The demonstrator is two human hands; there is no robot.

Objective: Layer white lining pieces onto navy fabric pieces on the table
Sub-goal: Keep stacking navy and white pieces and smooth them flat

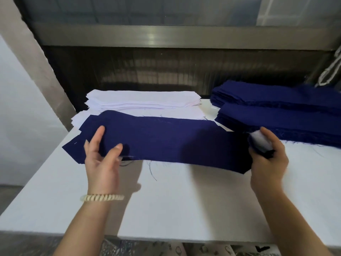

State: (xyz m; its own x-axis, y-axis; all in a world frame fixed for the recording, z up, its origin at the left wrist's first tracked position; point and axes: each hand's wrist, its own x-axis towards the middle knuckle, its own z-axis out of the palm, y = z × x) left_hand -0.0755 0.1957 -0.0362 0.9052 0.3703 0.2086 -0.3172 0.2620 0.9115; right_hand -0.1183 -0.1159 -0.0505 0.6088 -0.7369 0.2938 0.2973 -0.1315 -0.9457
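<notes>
White table (166, 209) seen from the head camera. Navy fabric piece (166, 141) stretched crosswise over the middle of the table, its near edge slightly lifted and casting a shadow on the surface. Left hand (100, 159) at the left end of the piece, fingers loosely extended against the cloth and thumb close to the near edge. Firm pinch or light touch not discernible. Right hand (267, 159) curled round the right end, with a bit of white cloth (260, 143) showing inside the grip. Second navy piece (73, 146) lying flat beneath the left end, its corner protruding toward the table's left edge. White lining stack (144, 102) just behind the held piece, at centre rear. Navy stack (276, 111) at right rear, close beside the right hand. Loose threads (153, 172) trailing from the near edge. Pale braided bracelet (102, 197) on the left wrist.
</notes>
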